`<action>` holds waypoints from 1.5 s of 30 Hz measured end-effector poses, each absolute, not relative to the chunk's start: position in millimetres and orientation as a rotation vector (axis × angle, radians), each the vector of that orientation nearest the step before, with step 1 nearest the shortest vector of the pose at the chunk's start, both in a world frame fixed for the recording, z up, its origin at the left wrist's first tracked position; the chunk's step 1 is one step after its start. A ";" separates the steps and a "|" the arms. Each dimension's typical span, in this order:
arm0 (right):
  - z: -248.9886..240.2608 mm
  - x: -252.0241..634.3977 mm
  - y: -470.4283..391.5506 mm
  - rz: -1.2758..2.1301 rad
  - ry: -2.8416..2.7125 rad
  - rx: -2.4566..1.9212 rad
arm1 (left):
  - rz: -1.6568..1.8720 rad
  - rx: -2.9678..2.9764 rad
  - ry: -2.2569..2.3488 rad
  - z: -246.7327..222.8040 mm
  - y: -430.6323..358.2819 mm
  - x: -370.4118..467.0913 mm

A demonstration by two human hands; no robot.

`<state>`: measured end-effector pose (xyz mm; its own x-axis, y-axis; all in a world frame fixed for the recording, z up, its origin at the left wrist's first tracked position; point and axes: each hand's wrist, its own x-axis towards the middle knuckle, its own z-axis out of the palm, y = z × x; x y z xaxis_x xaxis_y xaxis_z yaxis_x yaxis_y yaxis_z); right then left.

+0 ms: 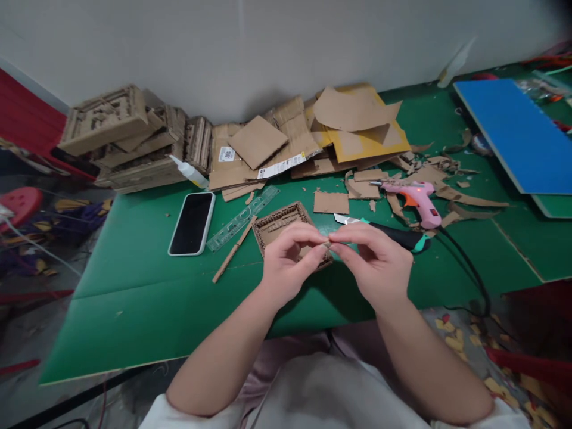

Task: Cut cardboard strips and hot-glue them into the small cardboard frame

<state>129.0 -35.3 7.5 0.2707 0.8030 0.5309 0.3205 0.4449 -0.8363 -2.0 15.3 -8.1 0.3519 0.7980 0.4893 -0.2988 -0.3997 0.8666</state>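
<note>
My left hand (292, 253) and my right hand (378, 259) meet fingertip to fingertip, pinching a small piece of cardboard (328, 243) between them. Most of that piece is hidden by the fingers. Below and behind my left hand, a shallow square cardboard tray (292, 211) with corrugated walls lies on the green table (134, 316); a thin strip is visible inside it. Close to my right hand rests a utility knife (393, 234), its blade out and pointing left. A narrow cardboard strip (235, 249) lies left of the tray.
A pink glue gun (420, 199) with a black cord lies right among cardboard scraps (447, 179). Left are a phone (192, 223), a clear ruler (243, 217) and a glue bottle (192, 173). Stacked cardboard pieces (129, 143) stand behind; a blue board (518, 131) lies far right.
</note>
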 end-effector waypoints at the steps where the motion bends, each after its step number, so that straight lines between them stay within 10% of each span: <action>1: 7.4 128.5 -35.2 0.436 -1.311 -1.126 | 1.287 1.546 0.471 -7.4 14.8 -1.8; 45: 0.4 113.4 -43.5 0.520 -1.228 -1.158 | 1.495 1.801 0.583 -5.4 8.3 -3.5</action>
